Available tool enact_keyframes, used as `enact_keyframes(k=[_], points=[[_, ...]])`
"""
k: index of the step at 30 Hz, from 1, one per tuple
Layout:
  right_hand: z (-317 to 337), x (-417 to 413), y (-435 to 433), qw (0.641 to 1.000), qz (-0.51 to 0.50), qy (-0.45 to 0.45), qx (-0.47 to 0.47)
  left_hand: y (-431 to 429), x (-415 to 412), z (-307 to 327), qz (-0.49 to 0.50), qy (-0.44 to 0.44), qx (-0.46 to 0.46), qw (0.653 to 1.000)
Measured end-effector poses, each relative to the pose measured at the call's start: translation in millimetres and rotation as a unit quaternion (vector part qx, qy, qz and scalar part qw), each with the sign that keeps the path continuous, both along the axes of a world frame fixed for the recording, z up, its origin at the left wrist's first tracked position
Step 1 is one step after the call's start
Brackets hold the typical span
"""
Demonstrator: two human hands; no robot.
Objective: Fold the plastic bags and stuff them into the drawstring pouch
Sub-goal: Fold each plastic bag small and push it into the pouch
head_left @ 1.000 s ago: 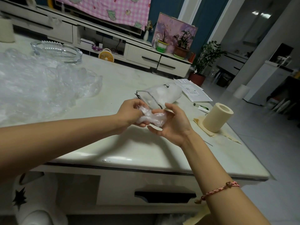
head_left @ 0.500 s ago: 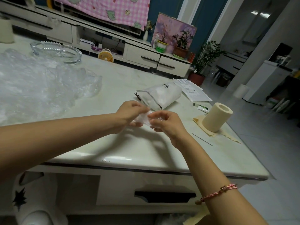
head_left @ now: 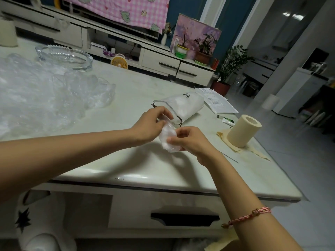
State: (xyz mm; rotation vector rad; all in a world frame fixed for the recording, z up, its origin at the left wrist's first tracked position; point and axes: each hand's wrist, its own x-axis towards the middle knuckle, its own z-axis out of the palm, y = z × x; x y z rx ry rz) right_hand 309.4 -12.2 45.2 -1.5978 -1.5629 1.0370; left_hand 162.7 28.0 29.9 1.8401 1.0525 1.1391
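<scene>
A small folded clear plastic bag is held between both hands just above the pale table. My left hand pinches its upper end and my right hand grips its lower end. Right behind them lies the white drawstring pouch on its side, its dark-corded mouth facing my hands; it looks partly filled. A large heap of crumpled clear plastic bags covers the table's left part.
A glass ashtray stands at the back left. Right of the pouch lie papers, a small tube and a cream tape roll on paper scraps. The table's front edge runs just below my forearms.
My right hand turned from palm-up under the bag to gripping it from above. The bag now stretches lengthwise between both hands, close to the pouch mouth.
</scene>
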Motion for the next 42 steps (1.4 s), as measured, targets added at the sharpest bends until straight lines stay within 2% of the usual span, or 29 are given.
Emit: enact_keyframes(k=[3, 6, 9, 13, 17, 23, 27, 28, 30, 31, 35, 38, 42], points=[[0, -1, -1, 1.0, 0.022, -0.006, -0.008, 0, 0, 0, 0.027, -0.024, -0.011, 0.999], [1, -4, -1, 0.996, 0.029, 0.083, 0.016, -1, 1, 7, 0.022, -0.06, -0.112, 0.992], [2, -3, 1, 0.987, 0.022, 0.16, 0.029, -8, 5, 18, -0.014, -0.107, -0.28, 0.954], [-3, -2, 6, 0.973, -0.049, 0.223, 0.019, -8, 12, 20, -0.048, -0.191, -0.367, 0.909], [-3, -2, 11, 0.967, -0.105, 0.231, 0.016, -8, 17, 15, -0.099, -0.115, -0.336, 0.93], [0, -2, 19, 0.939, -0.14, 0.315, 0.0, -1, 30, 7, -0.054, -0.089, -0.298, 0.949], [-5, 2, 25, 0.956, -0.18, 0.226, 0.058, 1, 37, 5, -0.05, -0.09, -0.272, 0.957], [-6, 5, 27, 0.954, -0.2, 0.211, 0.067, 3, 39, 3, -0.045, -0.06, -0.241, 0.968], [-7, 11, 31, 0.95, -0.23, 0.198, 0.071, 11, 41, -4, 0.006, 0.073, -0.102, 0.992], [-7, 14, 33, 0.948, -0.243, 0.192, 0.069, 15, 41, -8, 0.05, 0.136, -0.031, 0.989], [-9, 31, 37, 0.946, -0.257, 0.187, 0.068, 35, 31, -19, 0.174, 0.302, 0.114, 0.93], [-12, 41, 35, 0.956, -0.238, 0.152, 0.078, 55, 26, -22, 0.173, 0.412, 0.154, 0.881], [-17, 53, 30, 0.964, -0.224, 0.125, 0.07, 76, 36, -18, 0.149, 0.51, 0.17, 0.83]])
